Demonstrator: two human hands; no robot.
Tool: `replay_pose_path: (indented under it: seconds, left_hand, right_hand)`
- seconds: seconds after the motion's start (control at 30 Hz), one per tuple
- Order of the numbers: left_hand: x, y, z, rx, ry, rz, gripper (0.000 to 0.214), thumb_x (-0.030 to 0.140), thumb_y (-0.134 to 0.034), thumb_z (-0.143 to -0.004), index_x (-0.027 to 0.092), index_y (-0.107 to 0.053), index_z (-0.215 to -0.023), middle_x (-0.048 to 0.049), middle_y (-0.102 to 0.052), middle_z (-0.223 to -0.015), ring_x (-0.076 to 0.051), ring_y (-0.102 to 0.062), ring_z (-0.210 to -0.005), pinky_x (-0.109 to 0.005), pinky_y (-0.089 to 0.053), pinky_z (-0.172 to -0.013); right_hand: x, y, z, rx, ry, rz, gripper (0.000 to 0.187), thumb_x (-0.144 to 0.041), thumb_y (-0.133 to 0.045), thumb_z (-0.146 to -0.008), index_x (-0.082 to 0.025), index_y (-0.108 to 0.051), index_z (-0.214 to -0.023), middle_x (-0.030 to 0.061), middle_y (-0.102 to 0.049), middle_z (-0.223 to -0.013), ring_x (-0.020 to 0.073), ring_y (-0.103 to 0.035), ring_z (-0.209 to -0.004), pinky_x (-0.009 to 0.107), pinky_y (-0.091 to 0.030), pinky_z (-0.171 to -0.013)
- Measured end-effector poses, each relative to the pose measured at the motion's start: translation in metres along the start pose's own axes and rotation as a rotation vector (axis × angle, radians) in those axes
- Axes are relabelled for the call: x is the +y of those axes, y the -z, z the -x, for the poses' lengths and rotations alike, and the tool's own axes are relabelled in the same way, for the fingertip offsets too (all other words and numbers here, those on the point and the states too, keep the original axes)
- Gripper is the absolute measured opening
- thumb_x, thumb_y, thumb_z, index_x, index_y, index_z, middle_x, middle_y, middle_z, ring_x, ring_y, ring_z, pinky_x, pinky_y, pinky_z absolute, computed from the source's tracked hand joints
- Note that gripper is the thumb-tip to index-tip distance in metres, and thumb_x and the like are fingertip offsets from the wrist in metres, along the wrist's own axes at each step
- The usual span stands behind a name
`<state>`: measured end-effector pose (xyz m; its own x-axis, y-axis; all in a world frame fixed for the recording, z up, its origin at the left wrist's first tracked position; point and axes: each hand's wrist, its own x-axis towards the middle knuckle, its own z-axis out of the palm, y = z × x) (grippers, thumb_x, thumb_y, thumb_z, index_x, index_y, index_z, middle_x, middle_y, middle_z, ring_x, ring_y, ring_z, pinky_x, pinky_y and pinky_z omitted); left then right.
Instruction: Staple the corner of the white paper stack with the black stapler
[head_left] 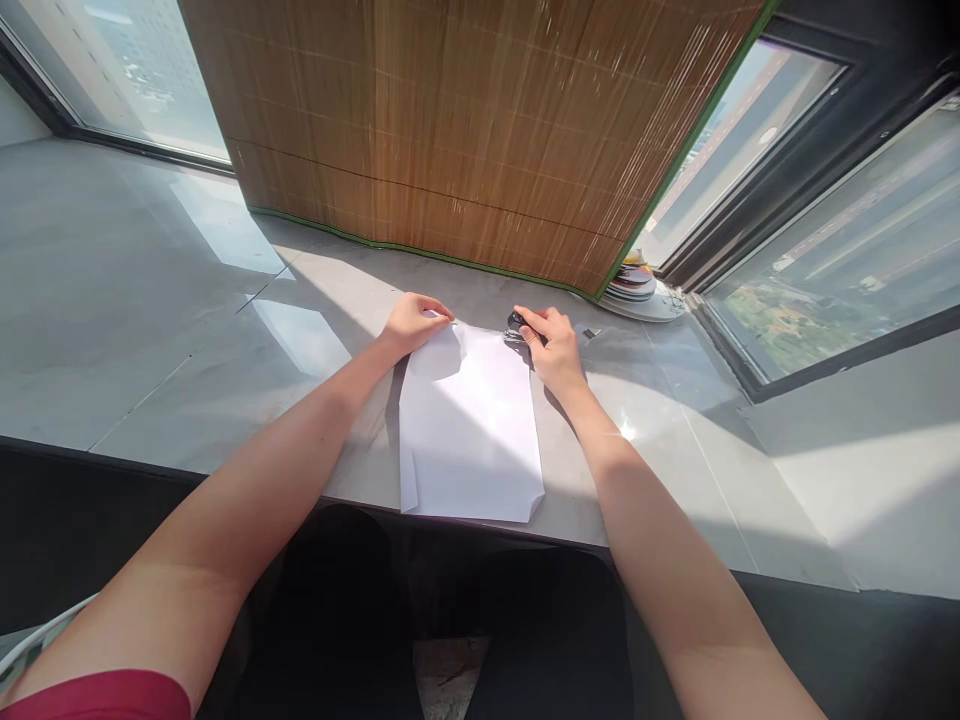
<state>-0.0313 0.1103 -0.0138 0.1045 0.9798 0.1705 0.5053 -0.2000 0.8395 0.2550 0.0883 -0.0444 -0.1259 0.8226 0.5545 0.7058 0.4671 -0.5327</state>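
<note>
White paper [472, 420] lies on the grey sill, its left edge and lower right corner folded or curled. At its upper left corner, my left hand [415, 322] is closed, with the edge pinched between thumb and fingers. My right hand [553, 348] is closed around a small black stapler [514, 328] at the upper right corner. Whether the stapler's jaws are around the paper or just over it, I cannot tell. A small dark-and-light piece [590, 333] lies right of my right hand, too small to name.
A brown bamboo blind [450, 130] with green edging hangs down behind the paper. Stacked plates [637, 295] stand at the right, beside a dark-framed window [750, 180]. The sill's front edge [570, 537] runs just below the paper, above my legs.
</note>
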Motion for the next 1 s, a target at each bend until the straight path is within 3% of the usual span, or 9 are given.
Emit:
replay_pose_path:
  seconds: [0.53, 1.0]
  left_hand:
    - [-0.0018, -0.0018, -0.0010, -0.005, 0.013, 0.026, 0.017, 0.027, -0.070, -0.078, 0.022, -0.085, -0.084, -0.0051, -0.081, -0.091, -0.024, -0.071, -0.094, -0.032, -0.057, -0.086]
    - [-0.0082, -0.0045, -0.0056, -0.013, -0.039, 0.036, 0.015, 0.020, -0.071, -0.076, 0.021, -0.084, -0.084, -0.0069, -0.080, -0.090, -0.027, -0.071, -0.100, -0.037, -0.057, -0.100]
  right_hand:
    - [0.0019, -0.0025, -0.0010, 0.008, -0.010, -0.020, 0.047, -0.058, -0.050, -0.109, -0.032, -0.079, -0.136, 0.0107, -0.067, -0.108, 0.0307, -0.063, -0.107, 0.062, -0.054, -0.105]
    - [0.0036, -0.0027, 0.0008, 0.015, -0.010, 0.025, 0.045, -0.055, -0.050, -0.109, -0.033, -0.078, -0.137, 0.0102, -0.066, -0.107, 0.0292, -0.061, -0.104, 0.060, -0.055, -0.102]
